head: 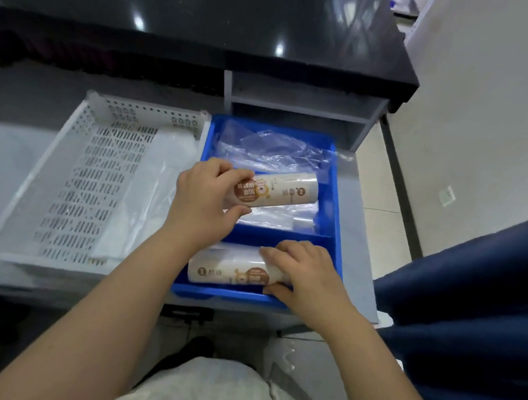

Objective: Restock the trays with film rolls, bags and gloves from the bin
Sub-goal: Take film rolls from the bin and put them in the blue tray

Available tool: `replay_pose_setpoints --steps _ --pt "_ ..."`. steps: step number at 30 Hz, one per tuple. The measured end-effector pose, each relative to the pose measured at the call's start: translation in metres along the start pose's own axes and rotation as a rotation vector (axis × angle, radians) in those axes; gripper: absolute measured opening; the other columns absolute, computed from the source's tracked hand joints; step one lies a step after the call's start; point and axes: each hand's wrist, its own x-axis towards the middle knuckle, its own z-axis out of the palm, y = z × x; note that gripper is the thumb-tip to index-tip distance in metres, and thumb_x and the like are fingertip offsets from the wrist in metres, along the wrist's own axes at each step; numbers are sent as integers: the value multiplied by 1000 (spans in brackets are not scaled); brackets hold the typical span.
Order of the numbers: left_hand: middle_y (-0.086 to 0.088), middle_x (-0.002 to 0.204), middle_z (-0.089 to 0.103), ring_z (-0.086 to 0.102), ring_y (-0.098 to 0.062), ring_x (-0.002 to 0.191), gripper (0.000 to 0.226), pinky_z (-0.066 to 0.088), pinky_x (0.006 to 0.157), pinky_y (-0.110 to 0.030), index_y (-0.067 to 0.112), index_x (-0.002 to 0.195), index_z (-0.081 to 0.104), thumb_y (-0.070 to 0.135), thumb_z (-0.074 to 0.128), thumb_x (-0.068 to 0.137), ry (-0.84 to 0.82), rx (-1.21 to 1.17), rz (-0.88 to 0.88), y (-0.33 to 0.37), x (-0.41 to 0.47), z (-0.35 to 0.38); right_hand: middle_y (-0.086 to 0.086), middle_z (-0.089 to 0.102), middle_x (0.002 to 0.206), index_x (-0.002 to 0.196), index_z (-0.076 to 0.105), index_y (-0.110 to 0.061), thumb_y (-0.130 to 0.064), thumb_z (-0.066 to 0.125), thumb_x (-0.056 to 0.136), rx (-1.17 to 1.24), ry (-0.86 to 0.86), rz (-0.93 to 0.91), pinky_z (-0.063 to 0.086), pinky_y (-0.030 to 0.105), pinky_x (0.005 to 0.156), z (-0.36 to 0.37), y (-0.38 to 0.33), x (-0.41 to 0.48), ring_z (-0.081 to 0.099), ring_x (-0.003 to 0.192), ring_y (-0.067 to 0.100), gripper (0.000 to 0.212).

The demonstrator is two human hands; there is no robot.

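A blue compartment tray sits at the table's right end. My left hand grips the left end of a cream film roll held above the tray's middle compartment. In the nearest compartment, my right hand rests on the right end of a second film roll that lies flat. Clear plastic bags fill the far compartment, and more clear plastic lies under the raised roll. A white perforated bin stands to the left, with white plastic packs along its right side.
A black glossy counter rises behind the table, with a grey open shelf unit under its right end. Dark blue fabric hangs at the right. Tiled floor lies past the table's right edge.
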Motion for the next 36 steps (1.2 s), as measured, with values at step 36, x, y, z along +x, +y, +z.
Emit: replay_pose_setpoints --steps 36 --pt "0 106 56 51 -23 93 57 31 81 -32 25 118 63 28 84 65 17 3 -76 -15 -7 -14 7 51 119 118 51 -18 -19 67 80 -215 -139 109 39 39 88 22 -24 60 44 108 27 41"
